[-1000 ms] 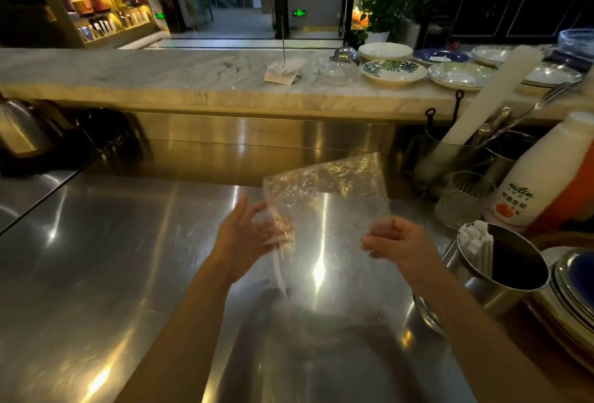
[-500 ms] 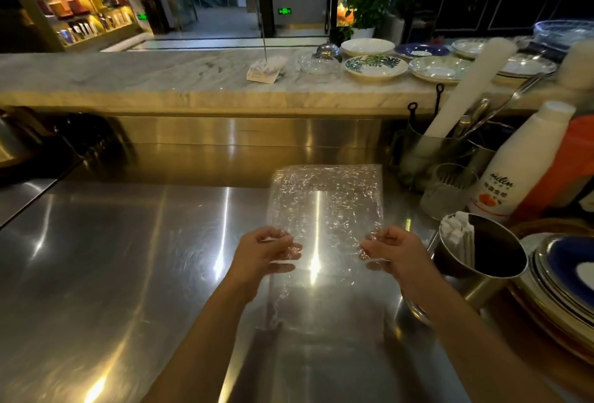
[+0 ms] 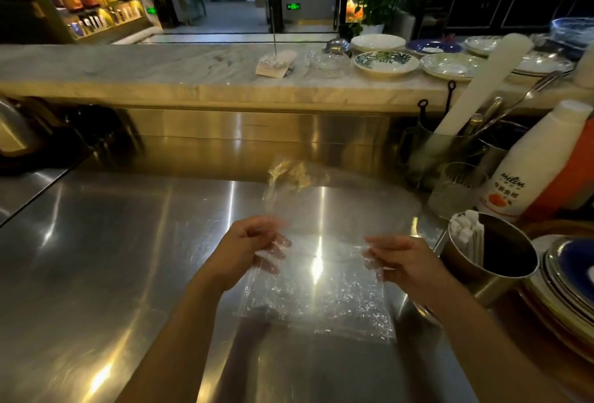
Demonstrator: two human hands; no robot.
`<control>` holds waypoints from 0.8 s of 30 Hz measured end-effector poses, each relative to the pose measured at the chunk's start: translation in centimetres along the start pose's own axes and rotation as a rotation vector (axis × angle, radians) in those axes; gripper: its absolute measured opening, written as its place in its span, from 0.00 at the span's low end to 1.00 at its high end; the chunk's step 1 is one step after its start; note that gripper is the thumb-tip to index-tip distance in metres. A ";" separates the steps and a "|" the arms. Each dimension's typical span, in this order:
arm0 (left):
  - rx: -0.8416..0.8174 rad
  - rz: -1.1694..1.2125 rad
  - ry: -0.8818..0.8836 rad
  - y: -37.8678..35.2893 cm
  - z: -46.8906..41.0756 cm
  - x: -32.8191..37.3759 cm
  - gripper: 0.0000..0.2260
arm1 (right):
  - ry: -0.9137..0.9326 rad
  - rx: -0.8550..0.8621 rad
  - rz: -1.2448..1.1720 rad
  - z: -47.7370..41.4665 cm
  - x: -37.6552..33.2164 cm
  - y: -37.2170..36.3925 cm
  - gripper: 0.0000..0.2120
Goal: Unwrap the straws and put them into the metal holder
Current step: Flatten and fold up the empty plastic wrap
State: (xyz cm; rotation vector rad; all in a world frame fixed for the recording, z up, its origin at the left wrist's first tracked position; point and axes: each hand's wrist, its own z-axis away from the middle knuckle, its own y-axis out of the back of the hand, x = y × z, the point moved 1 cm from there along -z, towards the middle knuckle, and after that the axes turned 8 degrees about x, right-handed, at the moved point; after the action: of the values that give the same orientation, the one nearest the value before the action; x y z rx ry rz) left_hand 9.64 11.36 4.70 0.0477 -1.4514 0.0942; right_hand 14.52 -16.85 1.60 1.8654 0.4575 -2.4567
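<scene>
The straws (image 3: 466, 235) are standing in the holder (image 3: 491, 261), right of your hands. Your left hand (image 3: 247, 248) and right hand (image 3: 405, 261) are pinching opposite edges of a clear wrapper (image 3: 318, 290) above the steel counter (image 3: 112, 242).

Open passage: bare stainless-steel counter (image 3: 112, 258) lying clear left of centre. Obstructions crowding the right: round metal holder (image 3: 501, 277) carrying white wrapped straws (image 3: 466, 232), white plastic bottle (image 3: 540, 158), stacked plates (image 3: 569, 283), clear glass (image 3: 456, 190) standing behind.
</scene>
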 end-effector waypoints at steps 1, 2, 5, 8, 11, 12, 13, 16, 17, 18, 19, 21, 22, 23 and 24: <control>0.006 -0.005 0.009 0.1 0.1 -0.1 0.15 | 0.000 0.002 -0.006 0.0 0.1 0.0 0.10; 0.015 -0.011 0.018 0.1 0.1 -0.2 0.19 | -0.003 0.010 -0.009 -0.1 0.3 0.0 0.15; 0.071 -0.019 0.056 0.0 0.0 -0.8 0.22 | -0.014 0.020 -0.027 -0.1 0.6 -0.1 0.20; 0.142 0.156 0.184 0.6 -0.2 -1.7 0.08 | -0.040 0.012 -0.060 -0.1 0.5 -0.1 0.13; 0.135 0.327 0.332 1.2 -0.1 -2.6 0.18 | -0.048 0.040 -0.029 -0.1 0.7 -0.1 0.08; 0.131 0.308 0.359 1.2 -0.1 -2.8 0.20 | -0.029 0.064 0.007 -0.2 0.7 0.0 0.10; 0.120 0.261 0.374 1.1 0.0 -3.0 0.22 | -0.003 0.083 0.053 -0.3 0.8 0.0 0.12; 0.103 -0.004 0.362 0.3 0.4 -3.6 0.26 | 0.077 0.107 0.150 -0.6 1.2 -0.3 0.22; 0.128 -0.061 0.358 0.0 0.4 -3.8 0.25 | 0.093 0.116 0.176 -0.8 1.3 -0.6 0.24; 0.160 -0.090 0.354 -0.2 0.5 -4.0 0.24 | 0.103 0.138 0.209 -1.1 1.4 -1.0 0.25; 0.181 -0.105 0.356 -0.5 0.4 -4.1 0.22 | 0.105 0.167 0.250 -1.5 1.5 -1.3 0.25; 0.140 -0.130 0.371 -0.9 0.4 -4.1 0.18 | 0.091 0.198 0.333 -2.3 1.6 -1.8 0.24; 0.078 -0.166 0.381 -1.1 0.4 -4.2 0.16 | 0.088 0.185 0.372 -2.7 1.5 -1.9 0.22; 0.005 -0.221 0.391 -1.4 0.5 -4.2 0.13 | 0.094 0.157 0.426 -3.2 1.4 -2.0 0.21; -0.078 -0.289 0.394 -1.8 0.7 -4.2 0.11 | 0.109 0.120 0.491 -3.6 1.1 -2.2 0.20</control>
State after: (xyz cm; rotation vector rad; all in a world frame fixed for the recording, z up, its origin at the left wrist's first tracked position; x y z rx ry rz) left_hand 8.67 9.38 0.69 0.1651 -1.0406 -0.1817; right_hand 17.17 -13.74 0.20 1.8777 -0.1416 -2.1013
